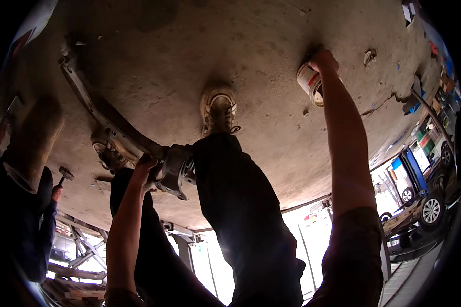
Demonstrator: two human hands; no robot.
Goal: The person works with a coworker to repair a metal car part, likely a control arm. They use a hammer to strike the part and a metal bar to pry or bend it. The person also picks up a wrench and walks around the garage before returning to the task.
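My left hand [145, 167] grips a long, curved metal car part [123, 128] near its dark bracket [174, 171] end, between my legs. My right hand [323, 61] is closed at the far edge of a cylindrical white-and-red can [308, 80] on the concrete floor [261, 56]; what its fingers hold is hidden. My shoes [217, 110] stand beside and under the metal part.
At the left, a co-worker's hand [56, 192] holds a hammer [65, 174], near a large rusty cylinder [36, 143]. A crumpled scrap [369, 57] lies right of the can. Far right are clutter, a long pole [430, 112] and cars [424, 210].
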